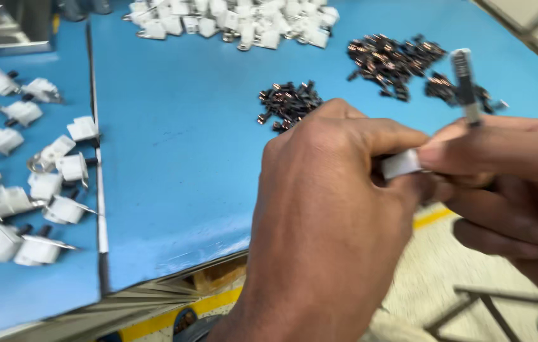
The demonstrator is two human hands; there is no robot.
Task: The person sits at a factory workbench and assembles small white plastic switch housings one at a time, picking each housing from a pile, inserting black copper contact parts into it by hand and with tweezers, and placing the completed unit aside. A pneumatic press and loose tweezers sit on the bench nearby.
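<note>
Blue bench (180, 158); left hand (326, 221), right hand (509, 183) grips clamped on white part (400, 163)

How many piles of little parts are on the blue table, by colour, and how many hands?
White part piles: 2, the other at the left
Dark part piles: 2, the other farther right
Hands: 2, left hand and right hand, both on a small white part
Total: 6

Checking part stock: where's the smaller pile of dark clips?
In the head view, the smaller pile of dark clips lies mid-table on the blue surface, just above the left hand, left of the larger dark pile.
</note>
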